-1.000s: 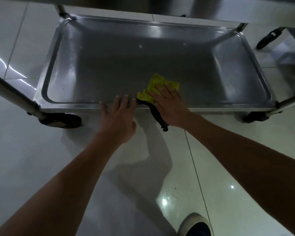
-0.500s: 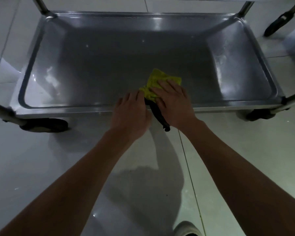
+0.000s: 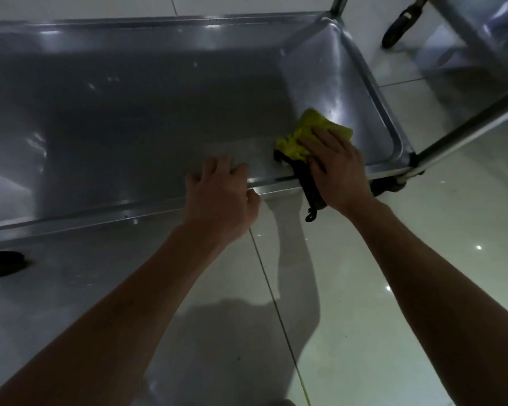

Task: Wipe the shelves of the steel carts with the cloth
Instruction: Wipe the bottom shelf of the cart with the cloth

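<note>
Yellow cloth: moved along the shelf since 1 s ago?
Yes. The yellow cloth, pressed flat under the right hand, has slid rightward along the shelf's near rim, from about mid-rim to close by the right corner post.

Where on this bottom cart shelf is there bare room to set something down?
The shelf is bare from the left hand leftward and back to the far rim. The near right corner is crowded: the right hand presses the yellow cloth there, and a black strap hangs over the near rim.
</note>
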Demonstrator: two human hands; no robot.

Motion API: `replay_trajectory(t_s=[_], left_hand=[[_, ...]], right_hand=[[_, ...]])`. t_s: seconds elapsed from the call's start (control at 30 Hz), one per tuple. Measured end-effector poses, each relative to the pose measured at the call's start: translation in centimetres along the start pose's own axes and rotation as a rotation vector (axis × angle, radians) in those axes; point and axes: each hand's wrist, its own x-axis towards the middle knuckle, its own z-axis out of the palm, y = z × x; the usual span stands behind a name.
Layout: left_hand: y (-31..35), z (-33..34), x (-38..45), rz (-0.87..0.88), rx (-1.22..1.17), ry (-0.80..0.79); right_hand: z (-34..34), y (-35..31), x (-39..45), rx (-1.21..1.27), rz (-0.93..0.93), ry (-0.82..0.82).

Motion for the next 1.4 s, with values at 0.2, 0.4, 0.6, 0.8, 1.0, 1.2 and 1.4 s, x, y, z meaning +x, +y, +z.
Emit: replay_trajectory(t_s=[0.2,0.4,0.6,0.8,1.0,1.2,1.4], left_hand=[[0.0,1.2,0.7,-0.015,0.096,0.029],[-0.5,1.4,0.6,0.025,0.13,0.079],[-1.7,0.8,0.7,0.097,0.071,0.052],[-8.2,-2.4,0.2,-0.048,0.014,0.139],[-14.7,-3.4,-2.8,-0.133,0.019,-0.02],[-15.0,-3.9,-3.4,-0.145,0.026,-0.058],[-14.7,-5.1,-3.7,-0.17,0.067,-0.119]], right_hand=[[-1.5,6.4,0.4,-0.038,0.209,0.07],[-1.5,6.7,0.9,-0.042,0.284,0.115],[0.3,1.9,2.2,-0.034,0.171,0.018],[3.9,-6.9,4.8,-0.092,-0.017,-0.067],[7.5,-16.8,6.7,-0.028,-0.236,-0.166],[8.4,-18.8,6.9,-0.037,-0.32,-0.166],[8.4,-19.7,6.5,0.017,-0.432,-0.17]])
